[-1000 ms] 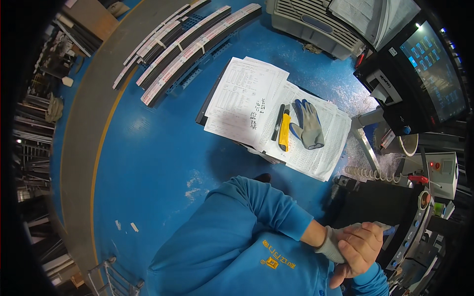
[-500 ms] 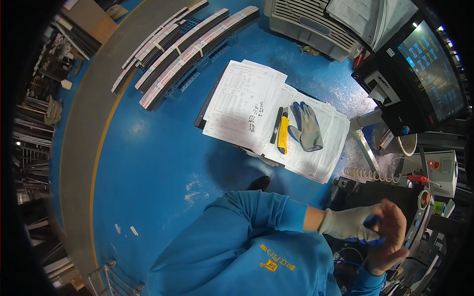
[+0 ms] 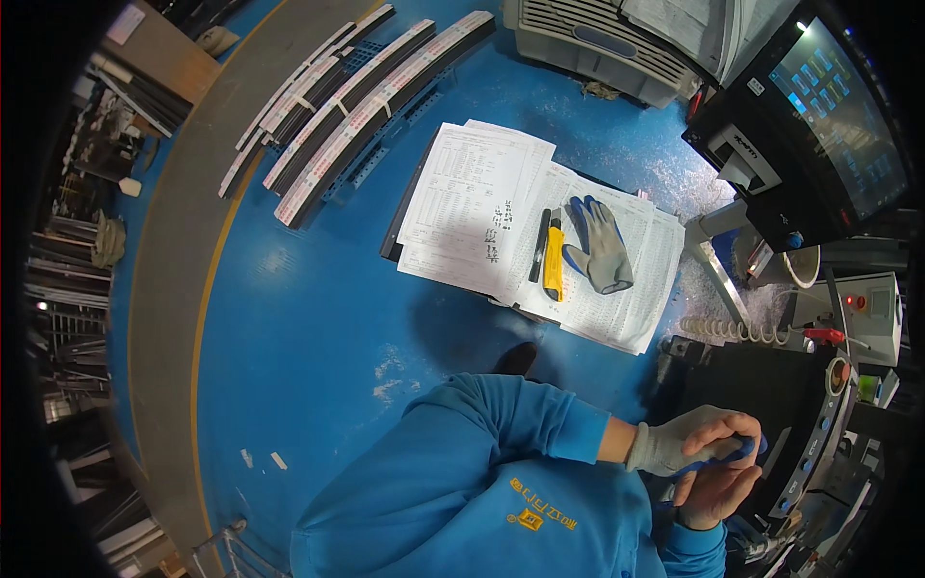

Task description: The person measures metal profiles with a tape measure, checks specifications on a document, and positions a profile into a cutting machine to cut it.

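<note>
My left hand (image 3: 665, 447) wears a grey work glove with blue-coated fingers and reaches to the right across my body. My bare right hand (image 3: 718, 493) is against it, its fingers wrapped over the gloved fingers and gripping the glove. What the left fingers do underneath is hidden. Beyond the hands, a second grey and blue glove (image 3: 605, 252) lies on printed sheets (image 3: 467, 188) on a small stand. Beside that glove are a yellow utility knife (image 3: 553, 260) and a black pen-like stick (image 3: 540, 246).
A monitor (image 3: 833, 125) stands at the right above a dark machine (image 3: 742, 385) with a button panel. A coiled hose (image 3: 737, 330) hangs near it. Long wrapped profiles (image 3: 385, 106) lie at the far left, and a grey slatted crate (image 3: 597, 48) is at the back.
My right hand has moved up and left onto the gloved fingers and closed over them. The gloved hand has shifted slightly. The view has turned a little.
</note>
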The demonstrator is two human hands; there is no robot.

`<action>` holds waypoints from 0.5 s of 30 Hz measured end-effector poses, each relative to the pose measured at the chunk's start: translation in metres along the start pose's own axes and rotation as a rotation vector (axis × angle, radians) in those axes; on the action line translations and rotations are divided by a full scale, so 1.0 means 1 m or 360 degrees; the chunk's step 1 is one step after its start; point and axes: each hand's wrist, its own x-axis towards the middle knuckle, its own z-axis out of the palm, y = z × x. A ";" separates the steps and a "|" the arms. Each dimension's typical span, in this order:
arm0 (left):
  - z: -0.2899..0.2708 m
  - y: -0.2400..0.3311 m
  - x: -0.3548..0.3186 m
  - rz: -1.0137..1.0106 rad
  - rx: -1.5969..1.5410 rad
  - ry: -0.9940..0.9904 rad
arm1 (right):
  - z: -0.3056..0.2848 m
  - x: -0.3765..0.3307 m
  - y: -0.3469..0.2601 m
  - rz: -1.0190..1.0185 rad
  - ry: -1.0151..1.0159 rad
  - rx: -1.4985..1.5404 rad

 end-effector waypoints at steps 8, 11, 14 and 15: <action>0.097 -0.022 0.010 0.0814 -0.1032 0.0519 | 0.024 -0.009 0.034 -0.0402 0.0443 -0.0947; 0.102 -0.036 0.000 0.0750 -0.1097 0.0556 | 0.016 -0.031 0.032 -0.0454 0.0464 -0.1150; 0.109 -0.050 -0.014 0.0670 -0.1141 0.0591 | 0.015 -0.055 0.031 -0.0515 0.0479 -0.1331; 0.111 -0.056 -0.021 0.0641 -0.1149 0.0609 | 0.016 -0.062 0.033 -0.0566 0.0501 -0.1338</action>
